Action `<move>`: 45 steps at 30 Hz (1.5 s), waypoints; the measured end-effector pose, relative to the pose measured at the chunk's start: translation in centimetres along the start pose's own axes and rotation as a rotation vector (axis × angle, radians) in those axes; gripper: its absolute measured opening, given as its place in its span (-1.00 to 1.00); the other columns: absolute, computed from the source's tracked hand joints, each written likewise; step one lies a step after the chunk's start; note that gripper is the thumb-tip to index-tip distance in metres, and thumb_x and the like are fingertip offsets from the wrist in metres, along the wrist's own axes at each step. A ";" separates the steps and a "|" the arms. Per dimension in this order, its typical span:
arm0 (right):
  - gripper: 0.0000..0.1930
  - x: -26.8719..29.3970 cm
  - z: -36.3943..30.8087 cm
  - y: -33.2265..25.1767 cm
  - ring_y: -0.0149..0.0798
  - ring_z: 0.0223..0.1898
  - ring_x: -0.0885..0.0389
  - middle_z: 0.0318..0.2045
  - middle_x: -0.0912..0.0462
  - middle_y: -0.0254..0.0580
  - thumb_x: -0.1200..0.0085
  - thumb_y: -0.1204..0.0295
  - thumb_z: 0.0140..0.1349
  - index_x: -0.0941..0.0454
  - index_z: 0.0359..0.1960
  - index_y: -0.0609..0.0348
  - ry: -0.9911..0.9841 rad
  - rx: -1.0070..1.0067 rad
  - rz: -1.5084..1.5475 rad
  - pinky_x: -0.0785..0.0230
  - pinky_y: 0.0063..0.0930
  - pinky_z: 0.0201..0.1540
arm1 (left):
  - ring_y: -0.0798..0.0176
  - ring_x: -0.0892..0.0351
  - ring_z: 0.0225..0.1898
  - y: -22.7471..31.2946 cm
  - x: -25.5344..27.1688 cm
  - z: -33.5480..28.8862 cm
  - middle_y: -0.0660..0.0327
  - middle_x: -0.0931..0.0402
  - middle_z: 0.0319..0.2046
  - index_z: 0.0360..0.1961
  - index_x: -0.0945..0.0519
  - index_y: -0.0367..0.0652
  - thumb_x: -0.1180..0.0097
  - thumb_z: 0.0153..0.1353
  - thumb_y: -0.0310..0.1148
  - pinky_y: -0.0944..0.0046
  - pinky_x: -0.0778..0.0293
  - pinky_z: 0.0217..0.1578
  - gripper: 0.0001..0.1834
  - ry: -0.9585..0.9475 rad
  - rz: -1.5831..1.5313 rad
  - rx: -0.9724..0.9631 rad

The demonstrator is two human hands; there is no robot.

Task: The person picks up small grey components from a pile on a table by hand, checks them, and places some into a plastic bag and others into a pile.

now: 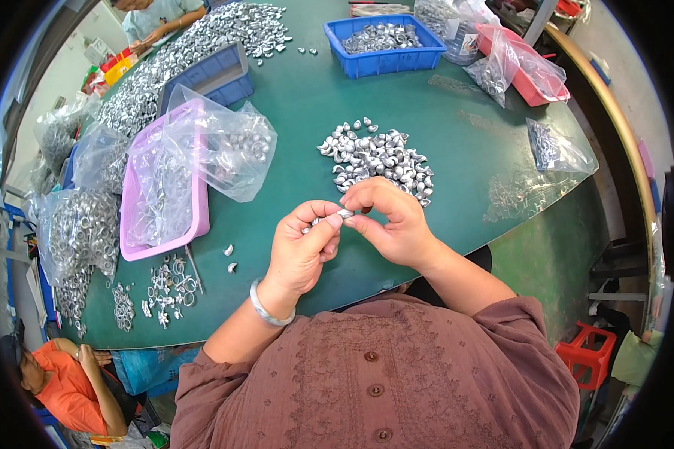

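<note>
Between the fingertips of both hands is a small silver curved metal piece (345, 213), held just above the near edge of the green table. My left hand (308, 243) pinches it from the left, and another silver bit shows between its curled fingers. From the right, my right hand (391, 224) grips the same piece with thumb and forefinger. Just beyond the hands lies a loose pile of similar silver curved pieces (382, 159). Two stray crescent pieces (228, 250) rest on the table left of my left hand.
A pink basket (202, 196) with plastic bags stands at left, beside bags of metal rings (82, 228). Blue bins (382, 64) (236, 78) and a large heap of silver pieces (202, 45) lie farther back. Other people sit at far left and lower left; a red stool (586, 355) stands right.
</note>
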State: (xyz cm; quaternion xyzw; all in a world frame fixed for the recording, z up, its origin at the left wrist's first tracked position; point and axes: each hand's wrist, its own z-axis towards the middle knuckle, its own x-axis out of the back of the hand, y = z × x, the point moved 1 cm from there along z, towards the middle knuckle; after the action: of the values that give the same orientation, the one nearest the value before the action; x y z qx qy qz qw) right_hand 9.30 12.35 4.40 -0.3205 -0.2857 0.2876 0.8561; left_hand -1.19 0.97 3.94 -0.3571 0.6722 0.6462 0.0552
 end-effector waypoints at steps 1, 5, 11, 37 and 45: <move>-0.80 0.0 0.0 0.0 -0.23 -0.33 -0.48 -0.42 -0.50 -0.22 -0.14 0.65 -0.14 -0.42 -0.44 0.20 -0.002 -0.001 -0.002 -0.33 -0.46 -0.28 | 0.53 -0.21 -0.68 0.0 0.0 0.0 0.33 -0.35 -0.62 -0.36 -0.45 -0.21 0.04 0.14 -0.48 0.58 -0.10 -0.72 -0.94 0.001 0.005 0.000; -0.80 0.0 0.0 -0.2 -0.24 -0.34 -0.48 -0.43 -0.50 -0.22 -0.14 0.65 -0.14 -0.42 -0.44 0.20 -0.007 -0.009 0.012 -0.33 -0.47 -0.29 | 0.53 -0.22 -0.68 0.0 0.1 0.0 0.33 -0.36 -0.62 -0.37 -0.45 -0.21 0.04 0.14 -0.47 0.58 -0.10 -0.72 -0.94 0.005 0.019 0.002; -0.83 0.0 -0.1 -0.1 -0.25 -0.37 -0.49 -0.46 -0.51 -0.22 -0.13 0.63 -0.12 -0.44 -0.44 0.21 -0.014 -0.020 0.036 -0.33 -0.47 -0.30 | 0.55 -0.21 -0.70 0.2 0.0 -0.1 0.36 -0.35 -0.65 -0.39 -0.49 -0.21 0.04 0.15 -0.43 0.59 -0.11 -0.72 -0.90 0.034 0.040 0.012; -0.90 4.5 10.3 8.4 -0.43 -0.66 -0.41 -0.61 -0.48 -0.29 -0.06 0.50 0.03 -0.44 -0.42 0.22 0.016 -0.839 0.354 -0.31 -0.56 -0.62 | 0.43 -0.27 -0.56 1.3 2.6 -0.6 0.20 -0.34 -0.45 -0.25 -0.40 -0.29 0.12 0.19 -0.35 0.55 -0.18 -0.69 -0.79 0.145 -0.223 0.254; -0.59 8.4 16.4 9.8 -0.39 -0.38 -0.49 -0.33 -0.52 -0.20 -0.10 0.35 0.03 -0.38 -0.10 0.33 0.122 -0.770 0.020 -0.37 -0.54 -0.37 | 0.46 -0.25 -0.57 7.1 3.4 -1.3 0.20 -0.35 -0.43 -0.23 -0.43 -0.26 0.08 0.17 -0.32 0.62 -0.12 -0.74 -0.77 0.104 -0.218 0.084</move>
State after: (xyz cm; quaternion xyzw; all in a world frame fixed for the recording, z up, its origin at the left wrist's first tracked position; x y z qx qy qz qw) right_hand 0.86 30.51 10.34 -0.6375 -0.3180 0.1481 0.6859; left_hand -7.18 -2.22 8.22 -0.4583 0.6577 0.5885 0.1051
